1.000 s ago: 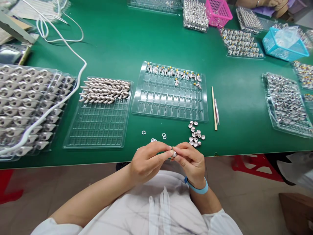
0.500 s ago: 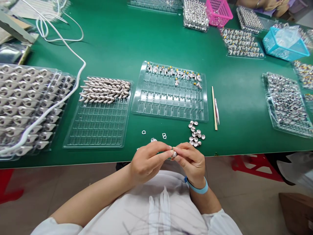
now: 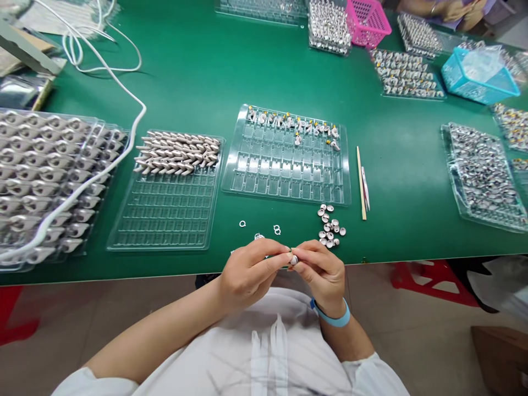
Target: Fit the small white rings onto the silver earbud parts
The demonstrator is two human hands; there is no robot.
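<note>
My left hand (image 3: 247, 272) and my right hand (image 3: 324, 272) meet at the near edge of the green table (image 3: 206, 77), fingertips pinched together on one small round silver cap (image 3: 293, 259). A loose pile of similar round caps (image 3: 330, 225) lies just beyond my right hand. A few tiny white rings (image 3: 276, 229) lie on the table beyond my left hand. Further back stands a clear blister tray (image 3: 286, 165) with a row of small finished parts along its far edge.
A second clear tray (image 3: 169, 209) holds beige shells at its far end. Stacked trays of beige shells (image 3: 45, 176) and a white cable (image 3: 124, 143) lie left. A wooden stick (image 3: 361, 181) and tweezers lie right of the middle tray. Trays of silver parts (image 3: 482, 173), pink (image 3: 367, 22) and blue baskets (image 3: 478, 74) stand right.
</note>
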